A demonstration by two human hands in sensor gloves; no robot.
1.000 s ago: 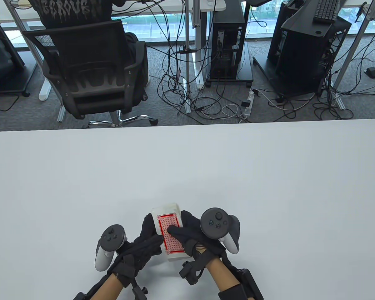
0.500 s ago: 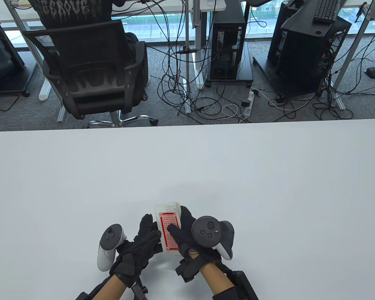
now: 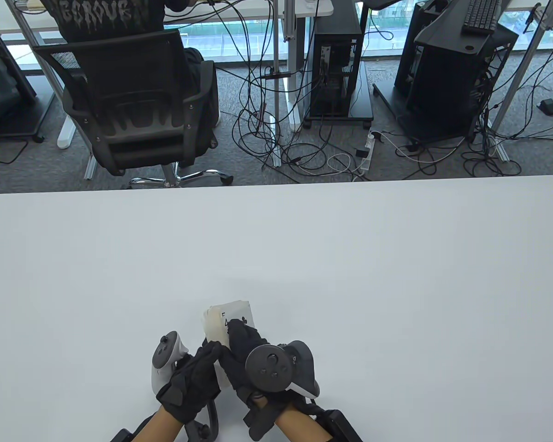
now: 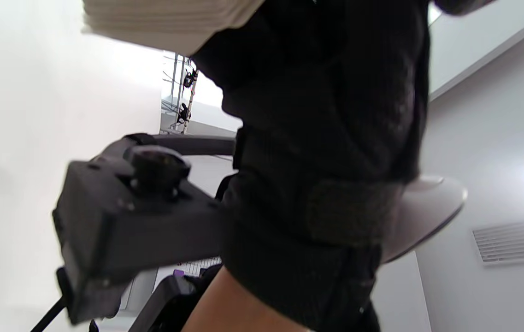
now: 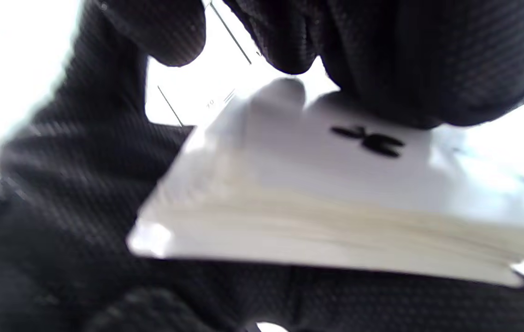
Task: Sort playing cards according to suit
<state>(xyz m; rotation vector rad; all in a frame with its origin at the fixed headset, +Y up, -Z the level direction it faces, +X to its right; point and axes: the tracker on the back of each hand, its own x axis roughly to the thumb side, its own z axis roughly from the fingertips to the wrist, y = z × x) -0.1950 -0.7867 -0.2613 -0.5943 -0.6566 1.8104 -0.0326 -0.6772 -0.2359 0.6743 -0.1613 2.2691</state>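
Observation:
A deck of playing cards (image 3: pixel 226 322) is held between both gloved hands near the table's front edge, face side up, with a black club pip showing on the top card. My left hand (image 3: pixel 198 368) cradles the deck from the left and below. My right hand (image 3: pixel 244 345) lies over the deck, its fingers (image 3: pixel 237 329) curled on the top face. In the right wrist view the deck (image 5: pixel 335 207) shows its stacked edge and a club mark, with dark glove fingers (image 5: pixel 381 60) above it. A corner of the deck (image 4: pixel 165 23) appears in the left wrist view above the glove.
The white table (image 3: pixel 396 276) stretches wide around the hands. Beyond its far edge stand an office chair (image 3: pixel 129 101) with a person seated, computer towers (image 3: pixel 338 69) and cables on the floor.
The deck has been turned over: its red back showed before, now a face with a club shows. Both hands moved closer together and slightly left, the right hand covering more of the deck.

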